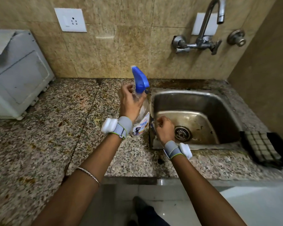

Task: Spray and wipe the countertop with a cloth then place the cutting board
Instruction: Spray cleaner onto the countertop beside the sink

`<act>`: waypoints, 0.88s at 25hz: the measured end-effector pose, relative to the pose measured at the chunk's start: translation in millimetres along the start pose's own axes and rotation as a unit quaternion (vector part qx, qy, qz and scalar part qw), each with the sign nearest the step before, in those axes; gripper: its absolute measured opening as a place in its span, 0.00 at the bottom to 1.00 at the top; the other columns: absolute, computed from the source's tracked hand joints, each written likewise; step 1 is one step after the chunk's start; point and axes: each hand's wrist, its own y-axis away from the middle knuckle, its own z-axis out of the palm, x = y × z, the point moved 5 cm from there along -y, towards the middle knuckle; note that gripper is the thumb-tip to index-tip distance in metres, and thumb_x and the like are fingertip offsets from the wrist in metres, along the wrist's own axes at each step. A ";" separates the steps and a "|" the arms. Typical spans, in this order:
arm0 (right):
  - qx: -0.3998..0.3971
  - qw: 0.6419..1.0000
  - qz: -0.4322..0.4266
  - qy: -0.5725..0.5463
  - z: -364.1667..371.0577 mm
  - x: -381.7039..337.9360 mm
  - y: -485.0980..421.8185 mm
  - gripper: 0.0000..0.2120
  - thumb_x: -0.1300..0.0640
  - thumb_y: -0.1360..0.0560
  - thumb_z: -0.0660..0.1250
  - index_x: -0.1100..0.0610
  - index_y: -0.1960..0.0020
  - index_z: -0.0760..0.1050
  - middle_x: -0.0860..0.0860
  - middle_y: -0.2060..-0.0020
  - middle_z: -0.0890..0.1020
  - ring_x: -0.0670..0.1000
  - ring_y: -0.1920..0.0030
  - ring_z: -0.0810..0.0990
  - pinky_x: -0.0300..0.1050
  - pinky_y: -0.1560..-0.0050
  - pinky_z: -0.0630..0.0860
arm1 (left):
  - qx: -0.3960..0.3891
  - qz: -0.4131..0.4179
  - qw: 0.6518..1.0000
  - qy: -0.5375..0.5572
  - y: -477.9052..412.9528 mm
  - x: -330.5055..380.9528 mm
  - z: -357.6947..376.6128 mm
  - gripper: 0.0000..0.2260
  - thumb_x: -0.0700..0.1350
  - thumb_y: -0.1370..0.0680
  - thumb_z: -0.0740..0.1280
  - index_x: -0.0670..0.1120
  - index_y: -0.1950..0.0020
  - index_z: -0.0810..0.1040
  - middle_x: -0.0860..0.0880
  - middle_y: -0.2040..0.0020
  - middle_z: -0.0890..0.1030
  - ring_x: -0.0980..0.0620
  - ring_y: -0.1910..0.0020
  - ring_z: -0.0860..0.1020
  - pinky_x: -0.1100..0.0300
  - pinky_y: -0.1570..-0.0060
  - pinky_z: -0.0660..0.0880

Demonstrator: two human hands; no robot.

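Granite countertop (39, 152) is still stained, so I'd say we're at the spray step. Left hand (131, 101) grips the spray bottle (144, 118) by its neck beside the sink (203, 101); right hand (164, 129) is curled near the bottle's base and I can't tell if it holds anything. Next: finger on trigger, aim at stains. Sink holds only its strainer (182, 132); cloth (260, 147) lies to its right.

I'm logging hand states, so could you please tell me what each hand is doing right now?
Left hand: grips the spray bottle by its neck.
Right hand: fingers curled; cannot tell whether it holds anything.
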 end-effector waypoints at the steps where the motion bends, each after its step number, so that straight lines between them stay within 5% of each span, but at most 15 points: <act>1: 0.000 1.000 0.005 -0.002 -2.3 2.7 7.1 0.10 0.67 0.29 0.62 0.63 0.49 0.77 0.60 0.49 0.80 0.59 0.46 0.76 0.44 0.47 0.66 | 0.030 -0.016 0.999 0.012 12.7 -2.2 -1.6 0.27 0.57 0.30 0.68 0.39 0.43 0.66 0.40 0.43 0.67 0.43 0.44 0.71 0.56 0.48 0.71; 4: -0.013 1.000 0.006 0.008 -9.3 10.8 25.4 0.09 0.66 0.27 0.63 0.62 0.48 0.77 0.60 0.48 0.80 0.59 0.45 0.76 0.45 0.45 0.67 | 0.073 -0.089 0.991 0.065 57.4 -17.3 4.2 0.12 0.43 0.24 0.65 0.43 0.50 0.62 0.43 0.49 0.66 0.45 0.48 0.69 0.57 0.50 0.66; 8: -0.029 0.999 0.006 0.037 -32.1 29.5 46.4 0.12 0.67 0.28 0.62 0.63 0.46 0.77 0.60 0.46 0.79 0.60 0.44 0.75 0.46 0.42 0.67 | -0.093 -0.168 0.979 0.069 92.6 -35.8 61.8 0.03 0.41 0.21 0.60 0.45 0.52 0.66 0.41 0.53 0.72 0.40 0.50 0.74 0.50 0.50 0.70; 13: 0.016 0.995 0.062 0.082 -110.5 87.2 54.6 0.12 0.66 0.28 0.62 0.64 0.45 0.75 0.62 0.45 0.77 0.62 0.43 0.75 0.48 0.43 0.68 | -0.209 -0.132 0.967 0.066 117.8 7.6 149.4 0.02 0.43 0.23 0.63 0.46 0.53 0.70 0.41 0.49 0.74 0.44 0.47 0.73 0.57 0.46 0.68; 22: 0.114 0.950 0.197 0.216 -268.0 208.4 40.8 0.23 0.57 0.25 0.65 0.64 0.34 0.64 0.61 0.34 0.66 0.62 0.34 0.63 0.54 0.37 0.65 | -0.290 -0.097 0.952 0.025 159.6 78.8 275.9 0.03 0.40 0.22 0.62 0.43 0.49 0.74 0.43 0.48 0.73 0.44 0.43 0.72 0.52 0.40 0.69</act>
